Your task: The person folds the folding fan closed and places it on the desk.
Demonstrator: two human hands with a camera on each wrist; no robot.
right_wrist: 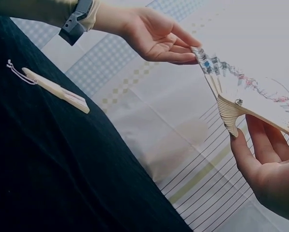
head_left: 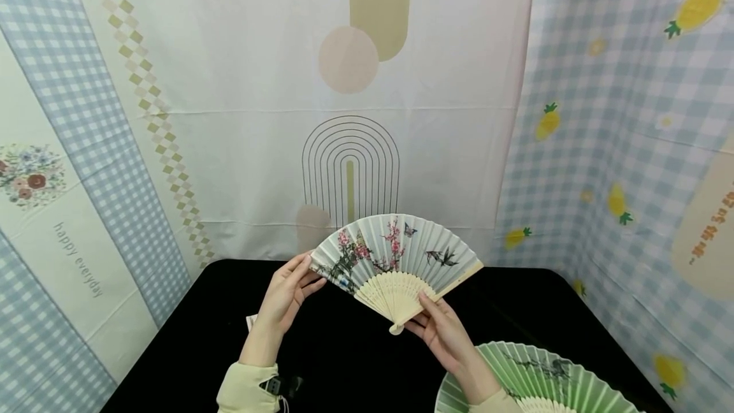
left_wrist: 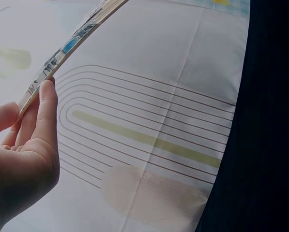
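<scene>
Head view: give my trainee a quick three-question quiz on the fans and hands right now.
1. True or false: the white painted fan is folded shut.
2. Which hand holds it near the pivot: A left hand, B right hand?
3. What lies on the black table at the lower right?

Key: 1 false, it is spread open. 2 B; the left hand's fingers pinch its outer edge. 3 an open green fan.
</scene>
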